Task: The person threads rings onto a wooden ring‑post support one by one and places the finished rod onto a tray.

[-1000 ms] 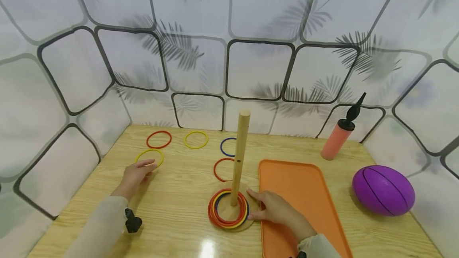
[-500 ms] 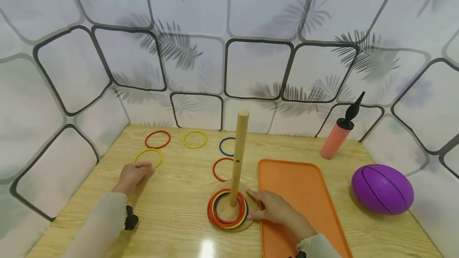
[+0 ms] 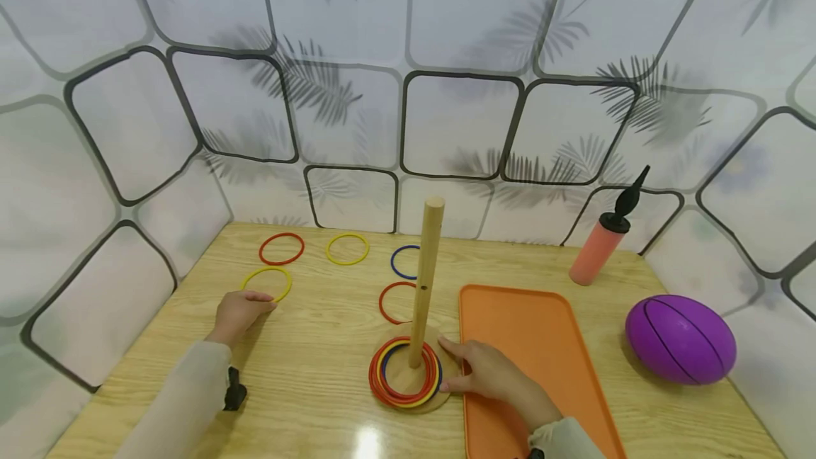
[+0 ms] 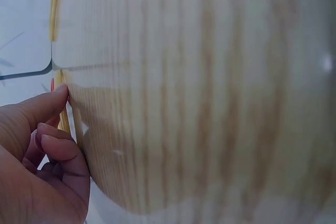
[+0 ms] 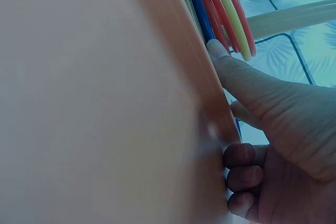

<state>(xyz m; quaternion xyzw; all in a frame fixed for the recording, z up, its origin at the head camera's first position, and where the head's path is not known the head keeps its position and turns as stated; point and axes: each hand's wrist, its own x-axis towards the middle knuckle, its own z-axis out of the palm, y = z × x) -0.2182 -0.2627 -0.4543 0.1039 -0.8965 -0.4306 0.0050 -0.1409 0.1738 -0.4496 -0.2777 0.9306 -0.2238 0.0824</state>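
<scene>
My left hand (image 3: 239,316) is at the near edge of a yellow ring (image 3: 290,282) on the left of the table. Its thumb (image 4: 44,106) and index finger pinch that ring, the other fingers curling inward in the left wrist view. At centre stands a wooden peg (image 3: 428,268) on a round base (image 3: 450,367). Several red, yellow and blue rings (image 3: 376,382) lie stacked around the peg's foot. My right hand (image 3: 491,370) holds the base's right edge, index finger on the far side. Its thumb (image 5: 247,77) lies beside the lowest blue ring.
Farther back lie a red ring (image 3: 261,252), another yellow ring (image 3: 328,249), a blue ring (image 3: 392,262) and a red ring (image 3: 380,302). An orange tray (image 3: 523,317) extends under my right hand. Beyond it are a pink hand pump (image 3: 598,253) and a purple ball (image 3: 681,338).
The left hand's fingers, earlier reaching over the yellow ring, have drawn together on its near edge. My right hand keeps its place at the base.
</scene>
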